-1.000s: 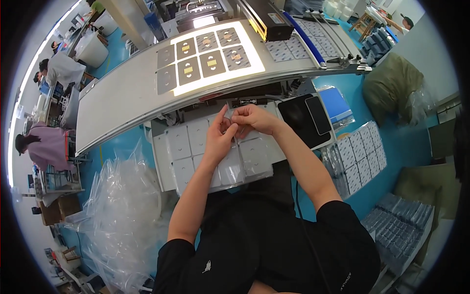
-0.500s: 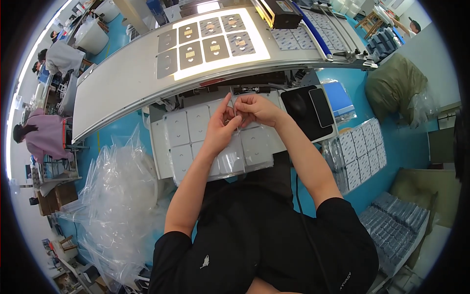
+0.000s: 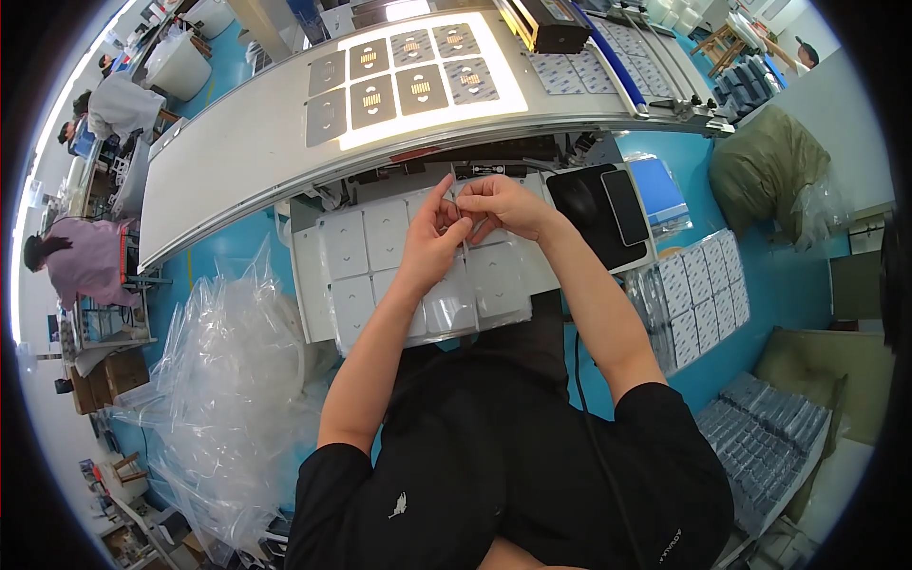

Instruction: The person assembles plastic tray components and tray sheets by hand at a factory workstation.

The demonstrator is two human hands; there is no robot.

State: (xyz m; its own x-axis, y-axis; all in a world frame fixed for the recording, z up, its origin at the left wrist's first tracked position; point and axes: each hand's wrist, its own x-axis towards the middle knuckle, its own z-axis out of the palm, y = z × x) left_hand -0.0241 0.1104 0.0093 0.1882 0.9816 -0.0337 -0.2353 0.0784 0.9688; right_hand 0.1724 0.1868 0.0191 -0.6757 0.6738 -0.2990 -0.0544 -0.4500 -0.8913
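My left hand (image 3: 436, 236) and my right hand (image 3: 498, 208) meet above a stack of pale grey panelled sheets (image 3: 350, 249) in clear plastic. The fingers of both hands are pinched close together. Whatever lies between the fingertips is too thin or small to make out. The sheets rest on a white tray (image 3: 312, 306) in front of my body, and my forearms cross over part of them.
Beyond my hands stands a long worktable (image 3: 228, 147) with a lit panel bearing dark cards (image 3: 371, 98). A phone (image 3: 622, 207) lies on a black mat beside a dark mouse (image 3: 573, 200). Crumpled clear plastic (image 3: 228, 380) fills the left; patterned sheets (image 3: 698, 294) lie right.
Both hands stay almost in place, still pinched together over the sheets. The right fingers have shifted slightly, and the view has moved a little.
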